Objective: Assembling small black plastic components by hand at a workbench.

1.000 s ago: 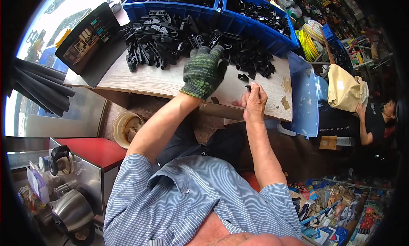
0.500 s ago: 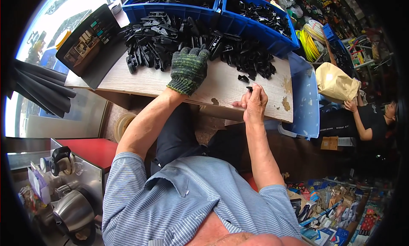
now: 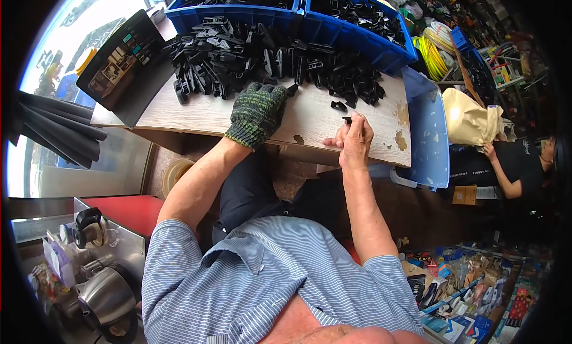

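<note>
My left hand (image 3: 257, 112), in a green and black knitted glove, is closed over the pale wooden table at the near edge of a heap of long black plastic parts (image 3: 217, 46). One black plastic part (image 3: 292, 90) sticks out at its right side by the thumb; the rest of it is hidden. Bare, my right hand (image 3: 355, 135) pinches a small black plastic piece (image 3: 347, 120) between thumb and fingers near the table's front edge. Just beyond those fingertips lies a loose black piece (image 3: 338, 105), beside a second heap of smaller black parts (image 3: 357, 81).
Two blue bins (image 3: 238, 15) of black parts stand along the back. At the left a tablet (image 3: 122, 61) leans in its dark cover. A blue tub (image 3: 428, 132) adjoins the table's right end. Farther right, another person holds a tan bag (image 3: 471, 117). A steel kettle (image 3: 107, 293) stands lower left.
My left hand has drawn back from the heap toward me and slightly left, and a black plastic part now shows in it. My right hand has barely moved.
</note>
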`<move>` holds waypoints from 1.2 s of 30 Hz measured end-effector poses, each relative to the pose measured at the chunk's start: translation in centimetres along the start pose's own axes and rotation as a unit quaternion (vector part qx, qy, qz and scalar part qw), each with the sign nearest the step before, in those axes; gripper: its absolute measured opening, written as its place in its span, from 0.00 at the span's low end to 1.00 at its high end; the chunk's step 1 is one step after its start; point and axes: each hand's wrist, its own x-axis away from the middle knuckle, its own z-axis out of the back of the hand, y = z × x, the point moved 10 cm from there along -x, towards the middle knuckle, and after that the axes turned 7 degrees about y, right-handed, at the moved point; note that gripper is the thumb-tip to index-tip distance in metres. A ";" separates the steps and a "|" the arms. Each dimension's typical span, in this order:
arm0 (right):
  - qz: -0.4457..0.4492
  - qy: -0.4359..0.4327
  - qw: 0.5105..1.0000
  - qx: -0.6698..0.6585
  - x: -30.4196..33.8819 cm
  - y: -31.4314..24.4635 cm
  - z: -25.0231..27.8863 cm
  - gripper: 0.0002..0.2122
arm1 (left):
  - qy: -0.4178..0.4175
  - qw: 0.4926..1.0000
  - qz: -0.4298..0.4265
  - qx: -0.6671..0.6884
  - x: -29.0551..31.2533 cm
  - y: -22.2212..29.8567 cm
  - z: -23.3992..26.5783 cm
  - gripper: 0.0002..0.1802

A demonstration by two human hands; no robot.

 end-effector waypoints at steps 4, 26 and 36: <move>0.000 0.002 1.000 -0.003 -0.1 -0.1 0.2 0.16 | 0.005 1.000 0.008 -0.003 -0.2 0.5 0.7 0.23; -0.015 0.100 0.995 0.013 -0.2 0.3 1.3 0.18 | -0.045 0.967 0.117 0.224 0.4 3.0 -1.6 0.10; -0.048 0.128 0.990 0.034 -1.1 1.9 3.2 0.17 | -0.022 0.906 0.156 0.394 1.1 8.3 -3.7 0.16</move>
